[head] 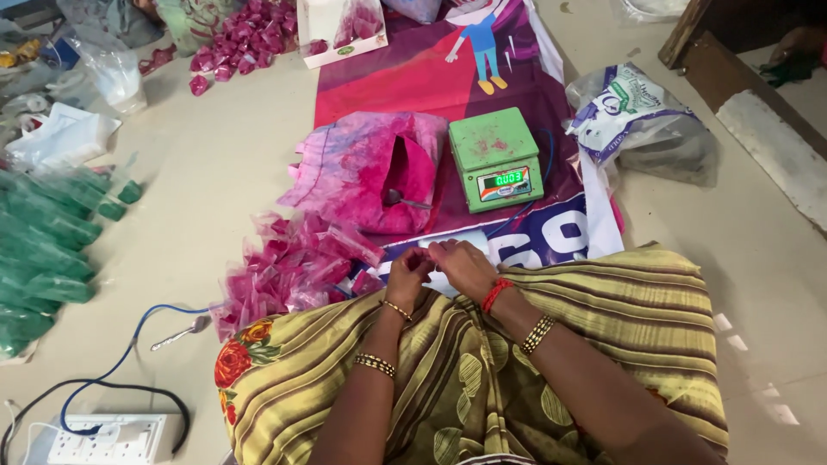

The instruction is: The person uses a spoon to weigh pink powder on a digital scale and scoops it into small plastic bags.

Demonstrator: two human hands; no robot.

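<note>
My left hand (407,274) and my right hand (463,266) meet just in front of my lap, fingers pinched together on a small clear packet (427,256) that is mostly hidden between them. A heap of small clear packets filled with pink powder (293,269) lies just left of my left hand. Beyond it an open pink-stained bag of powder (366,168) holds a metal spoon (403,201). A green digital scale (497,160) with a lit display stands to the right of that bag, its pan bare.
A printed banner (431,73) covers the floor under the scale. Green packets (47,250) lie far left, more pink packets (241,39) at the back. A grey plastic bag (642,125) sits right. A power strip (108,439), cables and a second spoon (181,333) lie near left.
</note>
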